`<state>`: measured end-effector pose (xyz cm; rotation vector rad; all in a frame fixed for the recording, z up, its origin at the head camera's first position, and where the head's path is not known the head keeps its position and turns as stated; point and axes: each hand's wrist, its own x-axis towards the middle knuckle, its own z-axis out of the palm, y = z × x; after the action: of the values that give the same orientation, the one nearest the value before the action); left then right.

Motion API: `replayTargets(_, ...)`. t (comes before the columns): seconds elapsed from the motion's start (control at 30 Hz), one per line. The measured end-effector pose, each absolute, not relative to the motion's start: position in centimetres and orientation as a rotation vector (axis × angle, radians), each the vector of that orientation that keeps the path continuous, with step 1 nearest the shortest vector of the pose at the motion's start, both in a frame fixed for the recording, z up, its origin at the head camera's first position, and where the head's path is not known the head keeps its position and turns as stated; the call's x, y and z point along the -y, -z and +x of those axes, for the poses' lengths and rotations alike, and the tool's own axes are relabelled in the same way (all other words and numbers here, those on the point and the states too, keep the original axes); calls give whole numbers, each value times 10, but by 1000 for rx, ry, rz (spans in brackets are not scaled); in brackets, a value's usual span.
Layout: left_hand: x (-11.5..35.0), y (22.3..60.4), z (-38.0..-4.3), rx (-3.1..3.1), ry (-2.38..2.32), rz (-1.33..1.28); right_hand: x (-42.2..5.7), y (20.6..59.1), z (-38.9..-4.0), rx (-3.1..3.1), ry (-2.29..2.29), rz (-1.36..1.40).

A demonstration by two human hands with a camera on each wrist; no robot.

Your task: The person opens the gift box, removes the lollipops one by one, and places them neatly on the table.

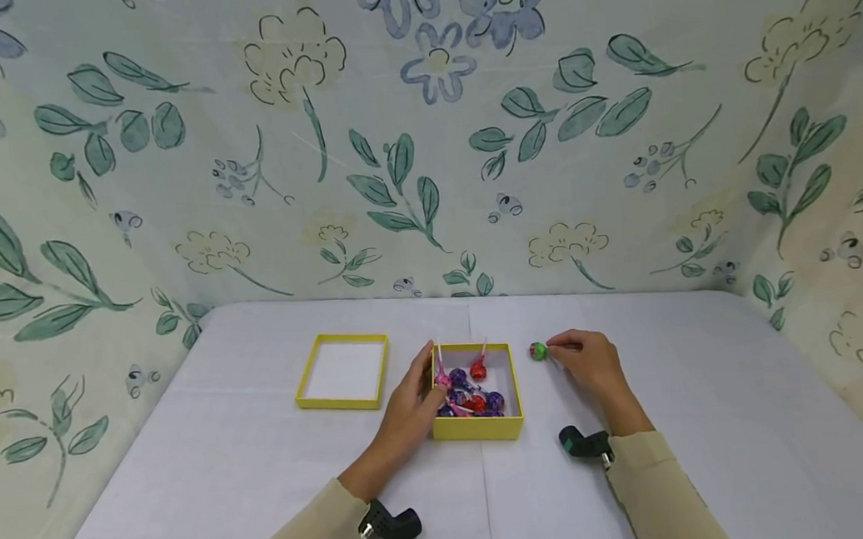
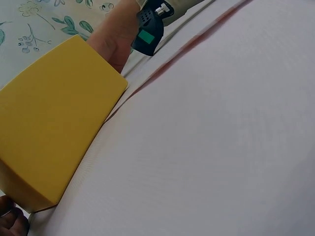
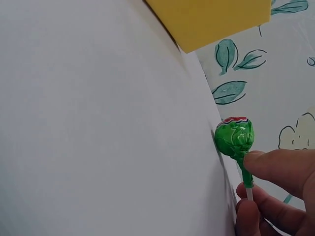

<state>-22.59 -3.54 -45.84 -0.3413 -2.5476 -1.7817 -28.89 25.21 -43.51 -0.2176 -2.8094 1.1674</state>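
My left hand (image 1: 410, 413) grips the left side of an open yellow box (image 1: 478, 429), its thumb over the rim. Inside lie several wrapped lollipops in purple, red and pink; a red lollipop (image 1: 478, 370) and a pink one by the left wall have their sticks pointing up. In the left wrist view the box's outer wall (image 2: 54, 123) fills the left side. To the right of the box, my right hand (image 1: 592, 367) pinches a green lollipop (image 3: 235, 135) by its stick, just below the wrapped head. The lollipop is close over the table in the head view.
A shallow yellow-rimmed lid (image 1: 338, 405) with a white inside lies left of the box. White cloth covers the table (image 1: 212, 468). Floral fabric (image 1: 425, 178) hangs behind and at both sides. Each wrist wears a dark camera (image 1: 583, 443).
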Motion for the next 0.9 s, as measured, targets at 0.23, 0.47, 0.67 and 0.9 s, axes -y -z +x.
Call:
replayTargets(0.23,36,459,-226,2541,1788,-355,-253,433,-287,2818,-1164,-193)
replayTargets(0.47,35,458,-226,2555,1779,-329,-253,434,-288,2825,-1162,-215)
replayTargets(0.67,36,458,-226,2561,1775,-323,-254,434,-288,2799,-1153,-206)
replayTargets(0.9,36,458,-226,2526,1791,-366,-251,427,-285,2742,-1104,-193)
